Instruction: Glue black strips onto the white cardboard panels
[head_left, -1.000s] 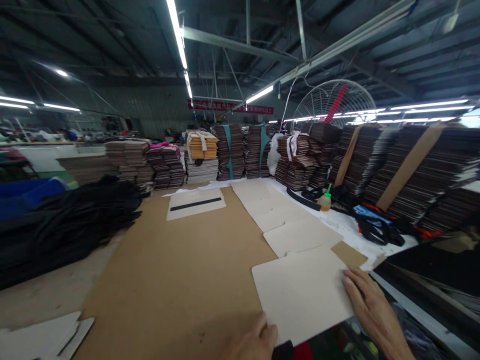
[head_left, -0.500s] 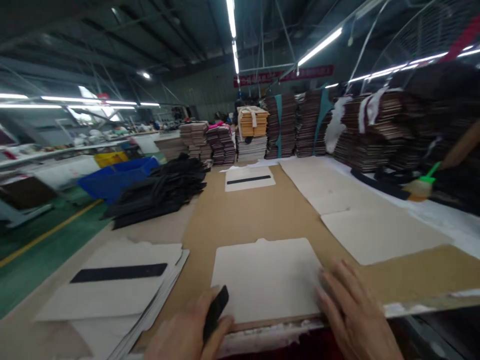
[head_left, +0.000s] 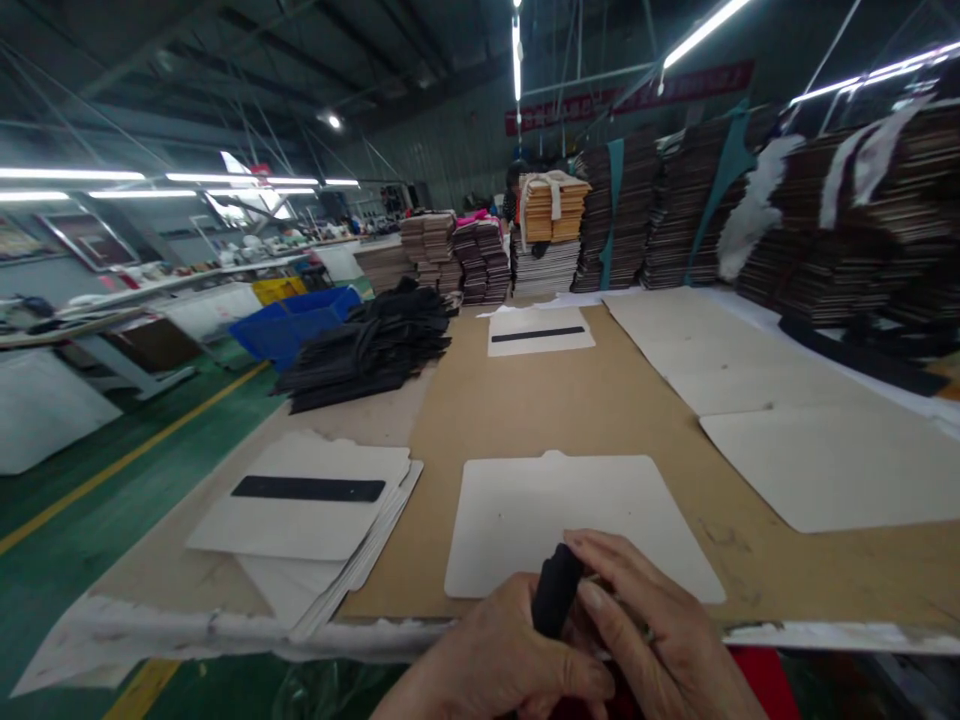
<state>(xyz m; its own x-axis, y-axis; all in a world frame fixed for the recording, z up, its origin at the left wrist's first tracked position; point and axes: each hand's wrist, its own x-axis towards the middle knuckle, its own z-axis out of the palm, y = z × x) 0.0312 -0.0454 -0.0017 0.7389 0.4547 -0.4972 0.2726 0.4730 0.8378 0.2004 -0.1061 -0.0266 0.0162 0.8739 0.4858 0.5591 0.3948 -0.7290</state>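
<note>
I see my left hand (head_left: pixel 495 665) at bottom centre, closed around a black strip (head_left: pixel 556 590). My right hand (head_left: pixel 660 640) pinches the same strip, just over the near edge of a white card panel (head_left: pixel 577 505). The panel lies on the brown worktop (head_left: pixel 600 400). Dark board stacks (head_left: pixel 847 230) fill the upper right of the frame.

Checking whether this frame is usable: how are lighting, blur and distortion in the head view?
Head view: wide-angle stretch toward the corners; ceiling tubes blow out to white; card stacks at right are blurred; the white card, black strip, left hand and right hand read clearly under even light.
</note>
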